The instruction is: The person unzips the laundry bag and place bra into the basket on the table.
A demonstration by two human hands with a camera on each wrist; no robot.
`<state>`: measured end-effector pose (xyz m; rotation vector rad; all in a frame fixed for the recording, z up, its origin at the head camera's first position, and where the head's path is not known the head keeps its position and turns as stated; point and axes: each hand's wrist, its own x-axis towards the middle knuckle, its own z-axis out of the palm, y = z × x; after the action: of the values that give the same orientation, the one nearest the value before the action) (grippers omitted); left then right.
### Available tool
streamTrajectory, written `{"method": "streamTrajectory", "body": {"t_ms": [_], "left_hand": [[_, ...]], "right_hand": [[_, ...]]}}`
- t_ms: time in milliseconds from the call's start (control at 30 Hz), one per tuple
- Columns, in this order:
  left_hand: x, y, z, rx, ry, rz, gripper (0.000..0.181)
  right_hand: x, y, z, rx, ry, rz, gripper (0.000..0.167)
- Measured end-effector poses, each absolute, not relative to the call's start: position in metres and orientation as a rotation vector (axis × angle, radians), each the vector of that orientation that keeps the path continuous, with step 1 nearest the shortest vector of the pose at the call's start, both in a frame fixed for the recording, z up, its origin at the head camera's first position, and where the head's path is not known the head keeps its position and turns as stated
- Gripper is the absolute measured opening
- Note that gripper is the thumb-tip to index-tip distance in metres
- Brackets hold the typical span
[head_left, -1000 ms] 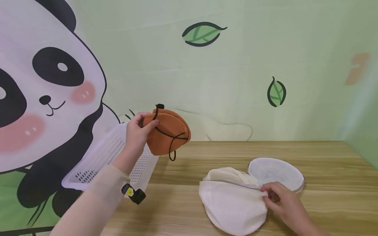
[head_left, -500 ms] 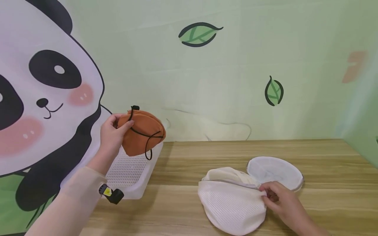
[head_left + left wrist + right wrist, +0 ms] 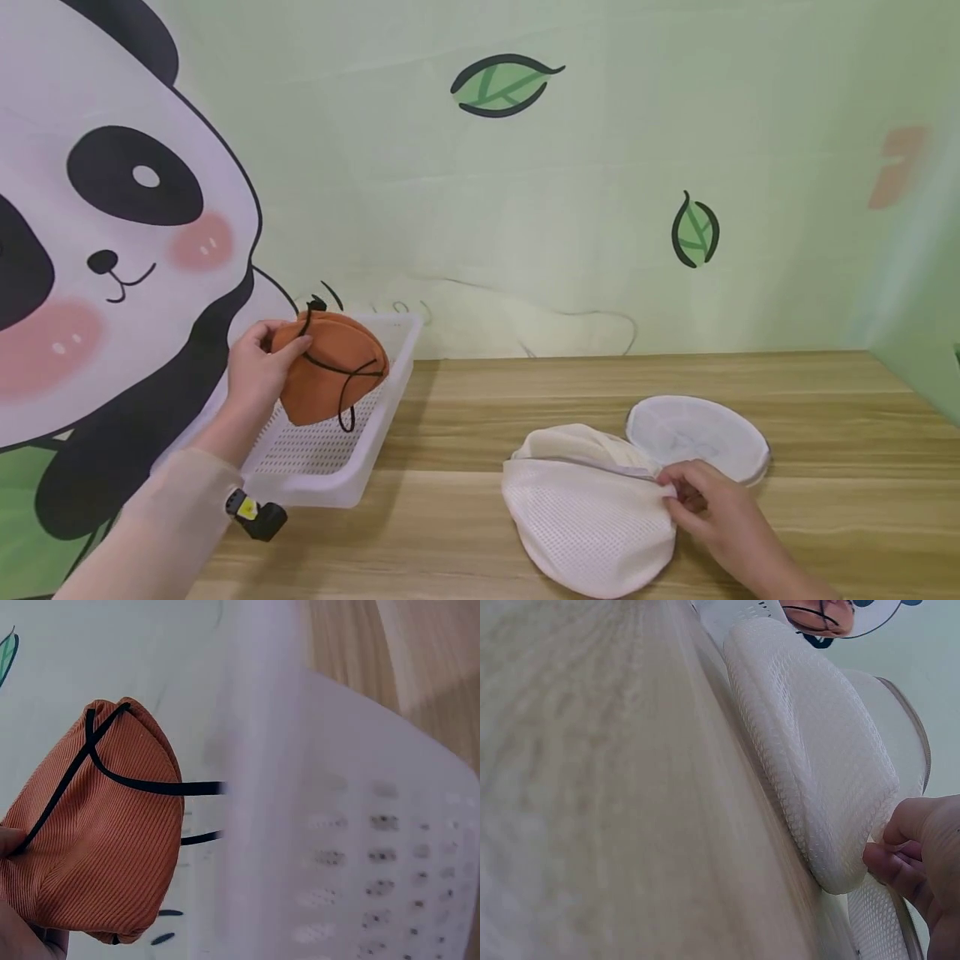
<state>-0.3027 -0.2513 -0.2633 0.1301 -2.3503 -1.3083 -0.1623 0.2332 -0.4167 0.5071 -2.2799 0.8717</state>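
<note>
My left hand [image 3: 258, 367] pinches an orange ribbed cloth face mask [image 3: 330, 375], folded, with thin black cords. The mask hangs above a white perforated plastic basket [image 3: 390, 400]; in the left wrist view the basket wall [image 3: 390, 825] covers part of the cords. On the table lies a cream mesh laundry bag [image 3: 592, 525], its zipped mouth partly apart. My right hand [image 3: 716, 517] grips the bag's right end between thumb and fingers. In the right wrist view, the mesh bag [image 3: 817, 757] stands up slightly from the table under that hold.
A second round item, white with a dark edge [image 3: 697, 437], lies behind the mesh bag. The wooden table [image 3: 847, 467] meets a green printed wall [image 3: 570, 208] at the back. A black wrist camera [image 3: 258, 517] sits on the left sleeve.
My left hand has carried the mask leftward and a little down, over the basket, so more of the basket shows. My right hand keeps its hold on the laundry bag.
</note>
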Motion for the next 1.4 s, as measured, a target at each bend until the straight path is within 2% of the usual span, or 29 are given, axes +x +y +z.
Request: {"method": "streamTrajectory", "body": {"t_ms": [433, 667, 1400], "left_hand": [[-0.304, -0.272, -0.304, 0.253, -2.489, -1.235, 0.036], [-0.305, -0.279, -0.323, 0.212, -2.613, -1.193, 0.036], [-0.308, -0.283, -0.332, 0.033, -2.942, -1.011, 0.037]], "right_hand": [[-0.162, 0.234, -0.416, 0.497, -2.290, 0.850, 0.033], [-0.161, 0.233, -0.415, 0.490, -2.295, 0.843, 0.032], [-0.161, 0.233, -0.416, 0.488, -2.294, 0.868, 0.033]]}}
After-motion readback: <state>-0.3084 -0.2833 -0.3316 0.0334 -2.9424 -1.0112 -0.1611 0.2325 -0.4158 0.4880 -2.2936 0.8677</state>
